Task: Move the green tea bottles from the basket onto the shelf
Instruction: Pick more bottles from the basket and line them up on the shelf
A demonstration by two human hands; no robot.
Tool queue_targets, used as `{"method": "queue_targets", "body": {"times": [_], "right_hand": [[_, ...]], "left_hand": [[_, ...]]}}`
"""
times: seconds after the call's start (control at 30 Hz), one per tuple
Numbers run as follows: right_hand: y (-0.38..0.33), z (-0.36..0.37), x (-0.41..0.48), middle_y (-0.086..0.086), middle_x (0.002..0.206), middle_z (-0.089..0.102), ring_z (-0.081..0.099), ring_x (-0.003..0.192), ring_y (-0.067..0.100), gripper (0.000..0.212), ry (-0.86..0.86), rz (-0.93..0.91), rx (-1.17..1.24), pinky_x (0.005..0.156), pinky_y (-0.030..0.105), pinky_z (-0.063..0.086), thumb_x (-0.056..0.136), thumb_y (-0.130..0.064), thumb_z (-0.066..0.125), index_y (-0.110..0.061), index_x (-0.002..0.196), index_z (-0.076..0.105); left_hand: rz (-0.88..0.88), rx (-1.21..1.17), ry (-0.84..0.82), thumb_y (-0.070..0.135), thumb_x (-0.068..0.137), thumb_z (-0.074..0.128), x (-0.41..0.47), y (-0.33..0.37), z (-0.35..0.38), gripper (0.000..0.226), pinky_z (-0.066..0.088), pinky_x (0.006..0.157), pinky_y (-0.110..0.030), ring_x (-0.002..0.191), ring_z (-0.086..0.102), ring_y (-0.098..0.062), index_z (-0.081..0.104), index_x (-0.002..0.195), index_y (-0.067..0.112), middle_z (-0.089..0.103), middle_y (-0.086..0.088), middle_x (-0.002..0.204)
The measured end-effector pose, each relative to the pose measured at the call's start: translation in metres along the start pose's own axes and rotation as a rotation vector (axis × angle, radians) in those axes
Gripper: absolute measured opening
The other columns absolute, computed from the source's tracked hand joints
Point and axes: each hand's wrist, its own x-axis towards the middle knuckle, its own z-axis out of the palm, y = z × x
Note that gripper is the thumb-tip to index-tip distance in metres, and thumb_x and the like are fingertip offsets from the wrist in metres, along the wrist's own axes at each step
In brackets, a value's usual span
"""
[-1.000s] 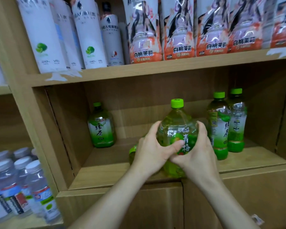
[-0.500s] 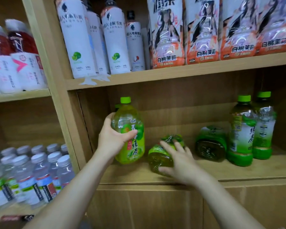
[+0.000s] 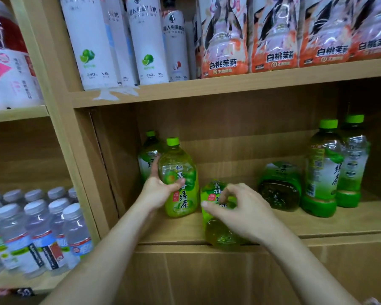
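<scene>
An upright green tea bottle stands at the left of the wooden shelf, the left hand wrapped around its side in a closed grip. Just right of it a second green tea bottle lies on its side, base toward the shelf's front edge; the right hand rests over it, fingers curled and loosely spread. Behind the upright one stands another bottle. Further right a bottle lies flat beside two standing ones.
</scene>
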Motion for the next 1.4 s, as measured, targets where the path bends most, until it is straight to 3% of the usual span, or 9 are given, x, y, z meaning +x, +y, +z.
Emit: {"method": "queue_targets", "body": {"times": [0.1, 0.17, 0.3, 0.43, 0.7, 0.8, 1.1, 1.23, 1.4], "right_hand": [[-0.020, 0.014, 0.015, 0.010, 0.140, 0.033, 0.047, 0.121, 0.035, 0.099, -0.113, 0.218, -0.184, 0.091, 0.043, 0.046, 0.063, -0.084, 0.050, -0.022, 0.137, 0.027], [-0.024, 0.016, 0.025, 0.016, 0.150, 0.022, 0.041, 0.128, 0.037, 0.107, -0.214, 0.308, -0.232, 0.096, 0.044, 0.043, 0.063, -0.077, 0.059, -0.029, 0.146, 0.010], [-0.011, -0.002, 0.034, 0.014, 0.142, 0.038, 0.045, 0.124, 0.032, 0.105, -0.246, 0.327, -0.113, 0.098, 0.039, 0.045, 0.063, -0.061, 0.069, -0.021, 0.146, 0.017], [0.016, -0.015, 0.021, 0.007, 0.131, 0.048, 0.050, 0.114, 0.025, 0.110, -0.101, 0.275, 0.164, 0.093, 0.037, 0.045, 0.062, -0.042, 0.077, -0.023, 0.148, 0.012], [0.035, 0.020, 0.024, 0.001, 0.118, 0.040, 0.051, 0.111, 0.028, 0.117, 0.272, 0.038, 0.094, 0.099, 0.045, 0.038, 0.052, -0.052, 0.081, -0.052, 0.138, 0.002], [0.038, 0.027, 0.034, 0.007, 0.135, 0.031, 0.045, 0.122, 0.031, 0.116, 0.332, 0.051, 0.066, 0.103, 0.047, 0.031, 0.052, -0.054, 0.081, -0.055, 0.134, 0.000], [0.040, 0.038, 0.041, 0.011, 0.143, 0.018, 0.044, 0.125, 0.031, 0.126, 0.412, 0.179, -0.031, 0.105, 0.050, 0.034, 0.056, -0.052, 0.083, -0.051, 0.139, -0.011], [0.042, 0.033, 0.030, 0.010, 0.140, 0.020, 0.053, 0.116, 0.028, 0.125, 0.397, 0.197, -0.142, 0.101, 0.045, 0.037, 0.059, -0.063, 0.075, -0.048, 0.137, -0.021], [0.040, 0.019, 0.028, 0.011, 0.126, 0.035, 0.055, 0.106, 0.035, 0.092, 0.557, 0.135, -0.033, 0.083, 0.045, 0.047, 0.065, -0.069, 0.060, -0.037, 0.135, 0.011]], "left_hand": [[0.063, 0.291, 0.052, 0.039, 0.060, 0.084, -0.008, 0.002, 0.000, 0.112, 0.045, 0.103, -0.043, 0.117, 0.057, -0.022, 0.012, 0.146, 0.039, 0.054, -0.006, 0.133], [0.096, 0.471, 0.064, 0.034, 0.063, 0.086, -0.017, 0.003, -0.002, 0.119, 0.043, 0.105, -0.040, 0.122, 0.052, -0.027, 0.002, 0.148, 0.040, 0.046, -0.011, 0.139], [0.147, 0.512, 0.086, 0.028, 0.068, 0.084, -0.029, -0.003, -0.002, 0.118, 0.049, 0.096, -0.044, 0.113, 0.059, -0.027, -0.004, 0.142, 0.053, 0.053, -0.008, 0.134], [0.145, 0.495, 0.107, 0.025, 0.068, 0.083, -0.015, -0.009, 0.003, 0.115, 0.051, 0.091, -0.031, 0.106, 0.064, -0.025, 0.000, 0.141, 0.054, 0.060, -0.005, 0.127], [0.129, 0.353, 0.038, 0.013, 0.068, 0.083, 0.021, -0.014, 0.034, 0.110, 0.049, 0.093, -0.031, 0.114, 0.059, -0.019, 0.011, 0.145, 0.047, 0.057, 0.004, 0.129], [0.113, 0.373, 0.047, 0.016, 0.068, 0.083, 0.034, -0.018, 0.040, 0.110, 0.048, 0.095, -0.033, 0.115, 0.058, -0.021, 0.010, 0.145, 0.046, 0.057, 0.002, 0.130], [0.069, 0.824, 0.176, 0.037, 0.078, 0.074, 0.042, 0.001, 0.066, 0.101, 0.045, 0.090, -0.046, 0.132, 0.032, -0.031, 0.001, 0.148, 0.037, 0.032, -0.013, 0.139], [0.315, 0.723, 0.172, 0.022, 0.082, 0.069, 0.022, 0.008, 0.068, 0.090, 0.036, 0.103, -0.040, 0.133, 0.026, -0.029, 0.012, 0.148, 0.040, 0.029, -0.010, 0.145], [0.620, 0.549, -0.083, 0.036, 0.083, 0.055, -0.026, 0.020, 0.081, 0.065, 0.043, 0.101, -0.035, 0.119, 0.045, -0.013, 0.031, 0.143, 0.039, 0.049, 0.002, 0.129]]}}
